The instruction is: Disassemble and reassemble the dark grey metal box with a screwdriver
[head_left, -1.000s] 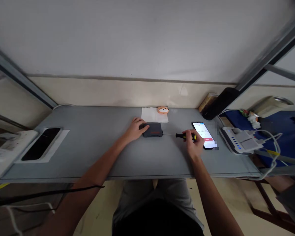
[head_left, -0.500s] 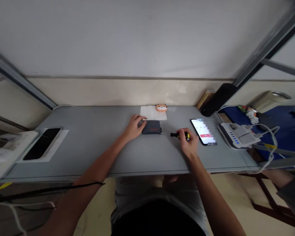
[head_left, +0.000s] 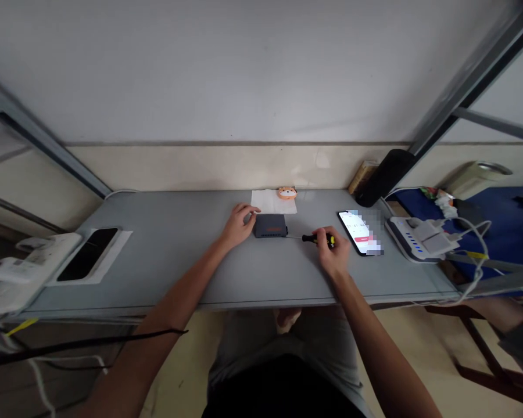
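Observation:
A small dark grey box (head_left: 271,226) with slots along its front edge lies on the grey desk. Beside its left end is my left hand (head_left: 239,225), thumb and fingers apart. The thumb tip is at the box's back left corner; whether it presses there I cannot tell. My right hand (head_left: 335,249) is closed on the black and yellow handle of a screwdriver (head_left: 308,238). Its thin shaft points left, with the tip at the right end of the box. Behind the box lie a white paper (head_left: 265,201) and an orange animal-faced case (head_left: 287,193).
A lit phone (head_left: 361,233) lies right of my right hand, near a power strip (head_left: 418,239) with plugs and cables. Further back stands a black cylinder (head_left: 386,177). Another phone (head_left: 88,254) and a white power strip (head_left: 39,261) are at left. A person's arm (head_left: 494,313) shows at right.
The view has shifted slightly. My left hand sits a little further from the box's left end, its thumb overlapping the box less. The screwdriver stays in my right hand at the box's right end.

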Demonstrator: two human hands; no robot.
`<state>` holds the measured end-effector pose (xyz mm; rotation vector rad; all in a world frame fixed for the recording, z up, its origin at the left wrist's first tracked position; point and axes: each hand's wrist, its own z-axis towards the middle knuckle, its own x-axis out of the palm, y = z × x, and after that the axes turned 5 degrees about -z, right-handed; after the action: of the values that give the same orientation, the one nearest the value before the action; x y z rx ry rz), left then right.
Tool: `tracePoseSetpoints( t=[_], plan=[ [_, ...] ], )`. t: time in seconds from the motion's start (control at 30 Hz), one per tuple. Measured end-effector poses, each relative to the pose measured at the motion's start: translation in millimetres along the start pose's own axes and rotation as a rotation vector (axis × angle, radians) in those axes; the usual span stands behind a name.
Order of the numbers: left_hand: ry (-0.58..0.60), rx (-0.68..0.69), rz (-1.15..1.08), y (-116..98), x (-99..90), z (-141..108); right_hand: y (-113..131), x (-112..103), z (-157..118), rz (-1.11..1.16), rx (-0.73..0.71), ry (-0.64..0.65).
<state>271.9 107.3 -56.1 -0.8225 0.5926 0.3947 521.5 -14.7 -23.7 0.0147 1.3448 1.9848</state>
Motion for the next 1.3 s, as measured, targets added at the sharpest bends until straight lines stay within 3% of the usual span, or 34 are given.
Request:
tracePoseSetpoints(
  t=[0.33, 0.7, 0.8, 1.0, 1.3],
  plan=[
    [-0.024, 0.063, 0.017, 2.1, 0.5, -3.4, -0.5, -0.1, -4.6, -0.059, -0.081, 0.05],
    [-0.048, 0.14, 0.018, 0.0, -1.2, -6.0, -4.5, 10.5, -7.8, -0.007, -0.305, 0.453],
    [-0.04, 0.172, 0.055, -3.6, -2.8, -6.6, -7.8, 9.9, -8.5, -0.006, -0.302, 0.438],
    [-0.173, 0.172, 0.044, -10.6, -11.1, -4.0, -8.2, 10.0, -8.4, -0.02, -0.261, 0.425],
    [0.014, 0.257, 0.089, -21.3, -25.8, -2.6, -9.6, 9.7, -6.7, -0.006, -0.206, 0.387]
  ],
)
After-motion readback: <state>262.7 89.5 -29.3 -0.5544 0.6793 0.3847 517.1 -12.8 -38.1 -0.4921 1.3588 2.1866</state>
